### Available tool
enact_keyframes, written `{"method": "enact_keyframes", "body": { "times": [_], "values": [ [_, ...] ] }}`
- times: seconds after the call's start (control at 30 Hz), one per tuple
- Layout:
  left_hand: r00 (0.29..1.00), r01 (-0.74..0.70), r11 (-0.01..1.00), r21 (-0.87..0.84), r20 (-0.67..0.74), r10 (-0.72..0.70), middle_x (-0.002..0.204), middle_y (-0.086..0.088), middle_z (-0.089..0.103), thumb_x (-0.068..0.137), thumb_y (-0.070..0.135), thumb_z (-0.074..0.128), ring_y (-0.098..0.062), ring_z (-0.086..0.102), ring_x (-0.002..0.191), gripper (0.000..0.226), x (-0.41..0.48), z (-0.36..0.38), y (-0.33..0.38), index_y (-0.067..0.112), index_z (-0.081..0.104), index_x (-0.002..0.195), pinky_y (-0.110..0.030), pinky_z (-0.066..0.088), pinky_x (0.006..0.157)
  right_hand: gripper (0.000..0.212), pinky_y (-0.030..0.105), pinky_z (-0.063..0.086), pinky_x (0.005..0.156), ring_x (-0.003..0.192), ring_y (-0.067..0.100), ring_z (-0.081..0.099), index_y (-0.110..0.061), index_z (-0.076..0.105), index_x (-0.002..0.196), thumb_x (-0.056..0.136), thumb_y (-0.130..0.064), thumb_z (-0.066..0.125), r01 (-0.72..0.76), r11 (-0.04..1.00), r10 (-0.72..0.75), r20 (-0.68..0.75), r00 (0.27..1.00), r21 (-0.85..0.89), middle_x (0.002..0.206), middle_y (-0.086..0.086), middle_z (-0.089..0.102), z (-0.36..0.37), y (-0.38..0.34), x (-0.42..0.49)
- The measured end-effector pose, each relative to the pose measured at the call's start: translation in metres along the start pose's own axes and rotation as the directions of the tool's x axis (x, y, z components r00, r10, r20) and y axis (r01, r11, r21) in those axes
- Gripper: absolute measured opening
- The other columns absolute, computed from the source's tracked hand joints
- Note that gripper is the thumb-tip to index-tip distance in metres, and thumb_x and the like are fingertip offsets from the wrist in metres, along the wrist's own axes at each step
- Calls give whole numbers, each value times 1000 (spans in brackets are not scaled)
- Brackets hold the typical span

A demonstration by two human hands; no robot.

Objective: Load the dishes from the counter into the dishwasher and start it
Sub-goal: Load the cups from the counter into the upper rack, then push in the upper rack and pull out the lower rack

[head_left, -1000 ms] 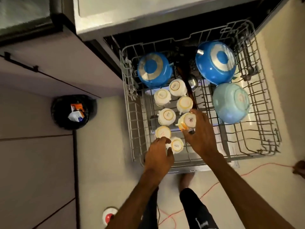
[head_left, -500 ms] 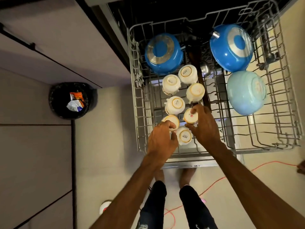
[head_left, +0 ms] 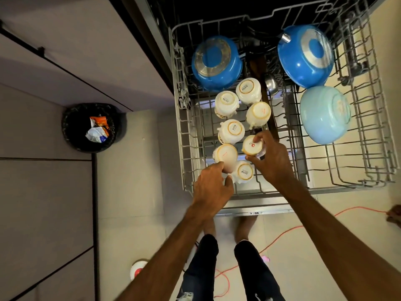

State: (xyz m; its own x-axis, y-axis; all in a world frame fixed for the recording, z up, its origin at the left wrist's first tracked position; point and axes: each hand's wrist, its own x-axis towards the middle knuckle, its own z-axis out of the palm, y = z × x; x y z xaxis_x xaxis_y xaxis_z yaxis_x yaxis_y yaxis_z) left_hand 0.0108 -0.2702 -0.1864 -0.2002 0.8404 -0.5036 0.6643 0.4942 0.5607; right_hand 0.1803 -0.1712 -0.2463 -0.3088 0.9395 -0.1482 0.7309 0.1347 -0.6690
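Observation:
The pulled-out wire dishwasher rack [head_left: 368, 148] holds several white cups upside down in its left half. My left hand [head_left: 211, 187] grips the near-left cup [head_left: 224, 155] from the front edge. My right hand [head_left: 271, 159] pinches another inverted cup [head_left: 251, 145] between fingers and thumb. One more cup [head_left: 245, 171] sits between the two hands. Further back stand two blue pots [head_left: 217, 61] [head_left: 306, 55] and a light blue bowl [head_left: 325, 114], all upside down.
A dark wooden utensil and a metal ladle [head_left: 270, 83] lie between the cups and the bowl. A black waste bin [head_left: 91, 127] stands on the floor to the left. An orange cable [head_left: 282, 235] runs across the floor by my feet. Cabinet fronts fill the left side.
The view has tilted down and nearer to the rack. My right hand has drawn back slightly on its cup; my left hand stays at the near-left cup.

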Motion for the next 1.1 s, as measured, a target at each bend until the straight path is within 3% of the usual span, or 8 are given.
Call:
{"method": "enact_keyframes", "body": {
  "times": [0.1,0.2,0.37,0.53,0.63,0.87,1.0,1.1],
  "values": [
    [1000,0,1000,-12,5,0,108,11,71,83,35,56,-16,67,93,24,0,1,3,28,65,104,-43,58,82,56,48,56,69,88,21,62,-20,48,108,71,-22,90,-7,1000,7,16,1000,-1,100,0,64,4,0,-1],
    [1000,-1,999,-53,1,1,106,14,71,87,24,64,-12,67,90,17,1,2,3,30,67,103,-41,59,82,55,48,57,72,91,22,64,-16,51,108,70,-24,90,-16,998,18,-34,999,56,102,-1,66,3,3,-3],
    [1000,-7,998,-65,18,9,107,12,71,89,21,65,-11,68,91,17,3,3,2,26,68,106,-40,59,82,56,30,56,64,82,20,65,-14,52,104,69,-34,91,-126,982,136,-60,989,144,96,0,65,5,7,-4],
    [999,-30,997,-77,16,32,105,11,73,89,18,67,-9,68,84,17,1,7,0,23,69,105,-34,60,81,55,47,57,69,84,21,63,-17,50,106,71,-35,89,-104,992,109,-77,991,66,96,-1,64,10,6,-8],
    [999,-36,997,-68,9,37,104,12,73,88,19,68,-8,68,84,18,2,8,-2,24,69,105,-35,60,81,53,48,56,72,88,19,61,-18,51,108,73,-34,87,-97,993,102,-73,992,70,102,-3,63,13,2,-10],
    [998,-63,997,-53,1,63,106,11,73,89,21,66,-10,68,89,18,3,5,0,25,68,106,-39,60,83,43,34,55,77,94,10,57,-15,59,105,78,-37,84,-85,987,99,-96,990,138,106,-6,63,-6,-10,-21],
    [994,-93,996,-12,-64,92,111,8,72,90,21,69,-13,65,103,23,-11,1,11,23,67,112,-39,57,89,27,24,54,79,96,8,62,-15,65,105,88,-33,75,-210,952,252,-179,951,223,104,-14,61,-34,-34,-48],
    [988,-124,988,-95,-107,114,105,12,72,91,26,67,-8,64,96,17,-34,-7,27,24,68,108,-30,55,83,14,12,53,74,91,8,68,-18,67,105,95,-27,68,-275,888,378,-245,893,368,99,-10,70,-60,-49,-87]
  ]
}}
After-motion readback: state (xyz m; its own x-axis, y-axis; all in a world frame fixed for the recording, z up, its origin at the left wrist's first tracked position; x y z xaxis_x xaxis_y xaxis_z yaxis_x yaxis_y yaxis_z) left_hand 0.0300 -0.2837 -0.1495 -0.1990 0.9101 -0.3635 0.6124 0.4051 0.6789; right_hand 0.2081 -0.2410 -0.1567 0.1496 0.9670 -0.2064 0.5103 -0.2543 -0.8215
